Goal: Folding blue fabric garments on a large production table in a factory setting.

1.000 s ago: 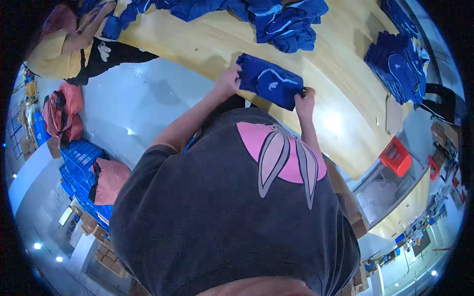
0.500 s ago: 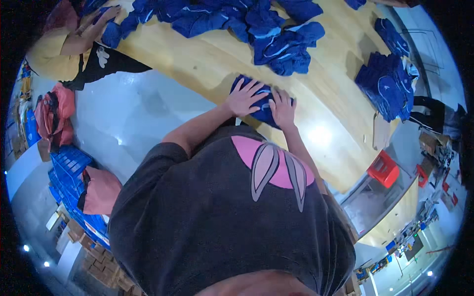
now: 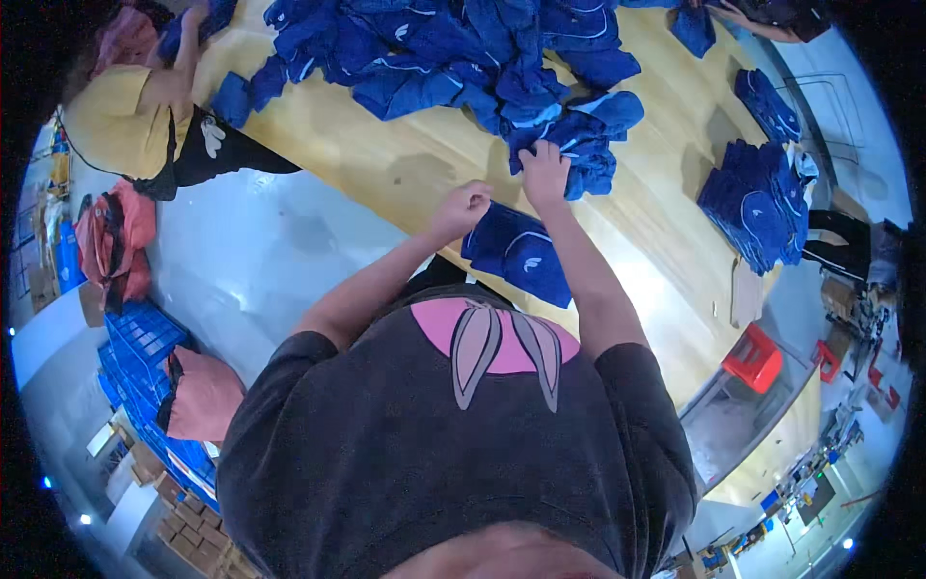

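Observation:
A navy blue garment with white piping and a small white mark, the folded garment [image 3: 526, 259], lies at the table edge in front of me. My left hand [image 3: 461, 210] hovers by its upper left corner, fingers curled in, with nothing visible in them. Farther out, my right hand [image 3: 546, 176] has its fingers bent onto a loose navy garment [image 3: 588, 154] at the near end of a heap, pinching its cloth. The heap of navy garments [image 3: 415, 58] spreads across the far side of the table.
On the wooden table [image 3: 386, 159], a stack of folded navy garments [image 3: 757, 207] stands at the right. A person in yellow [image 3: 116, 121] works at the left; another person's arm [image 3: 757, 24] shows at the far right. A red plastic stool [image 3: 754, 359] and blue crates [image 3: 145, 343] flank me.
Both hands have lifted off the folded garment, which lay flat beneath them. My right hand has reached forward to the heap; the left has curled. The other person's arm has come in at far right.

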The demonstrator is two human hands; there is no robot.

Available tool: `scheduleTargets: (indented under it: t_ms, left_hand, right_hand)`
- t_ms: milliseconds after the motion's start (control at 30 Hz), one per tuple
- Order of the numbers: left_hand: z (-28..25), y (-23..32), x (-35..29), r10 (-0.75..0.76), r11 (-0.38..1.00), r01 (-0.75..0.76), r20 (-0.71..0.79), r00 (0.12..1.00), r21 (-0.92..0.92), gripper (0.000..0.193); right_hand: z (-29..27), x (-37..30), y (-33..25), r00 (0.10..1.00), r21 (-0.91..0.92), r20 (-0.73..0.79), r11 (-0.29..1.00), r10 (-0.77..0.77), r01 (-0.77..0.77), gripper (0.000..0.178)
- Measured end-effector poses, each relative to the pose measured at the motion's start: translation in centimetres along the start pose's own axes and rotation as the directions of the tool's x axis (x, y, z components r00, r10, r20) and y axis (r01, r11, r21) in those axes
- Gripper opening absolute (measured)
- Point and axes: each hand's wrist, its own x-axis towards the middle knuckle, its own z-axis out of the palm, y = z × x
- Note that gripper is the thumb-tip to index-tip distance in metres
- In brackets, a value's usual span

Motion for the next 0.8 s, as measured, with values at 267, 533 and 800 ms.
scheduleTargets:
  t_ms: [267,533,800]
  left_hand:
    - [-1.7,-3.7,3.6,0.106,0.023,0.523,0.522,0.846,-0.852,0.047]
    - [0.2,5.6,4.3,-0.255,0.057,0.323,0.299,0.920,-0.945,0.048]
    - [2.6,10.6,2.1,-0.013,-0.090,0.234,0.236,0.972,-0.968,0.047]
  right_hand:
    - [-13.0,1.2,3.8,0.992,0.883,0.123,0.461,-0.036,-0.092,0.038]
    - [-20.0,-9.0,1.5,0.983,0.956,0.168,0.255,-0.079,-0.143,0.019]
    - [-9.8,-16.5,3.6,0.802,0.342,0.581,-0.936,0.139,-0.086,0.038]
